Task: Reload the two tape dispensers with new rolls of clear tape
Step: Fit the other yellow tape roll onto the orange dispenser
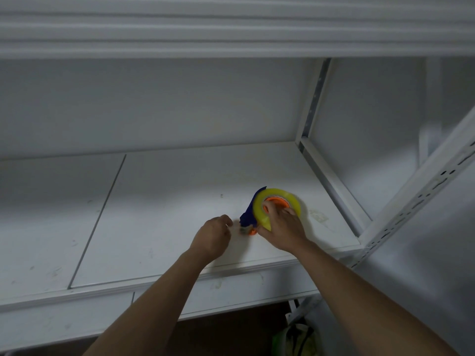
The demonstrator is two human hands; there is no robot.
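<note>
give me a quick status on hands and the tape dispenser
Right hand grips the tape roll on the blue dispenser, lying on the shelf. Left hand pinches at the dispenser's front end, blurred. Nothing in the way.

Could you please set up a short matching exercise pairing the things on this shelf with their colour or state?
Things:
1. tape roll
2. dispenser body
3. dispenser hub
4. left hand

Colour or state:
A. dark blue
B. orange
C. yellowish, mounted on the dispenser
D. fingers pinched near the dispenser's front end

Pairs: 1-C, 2-A, 3-B, 4-D
</note>
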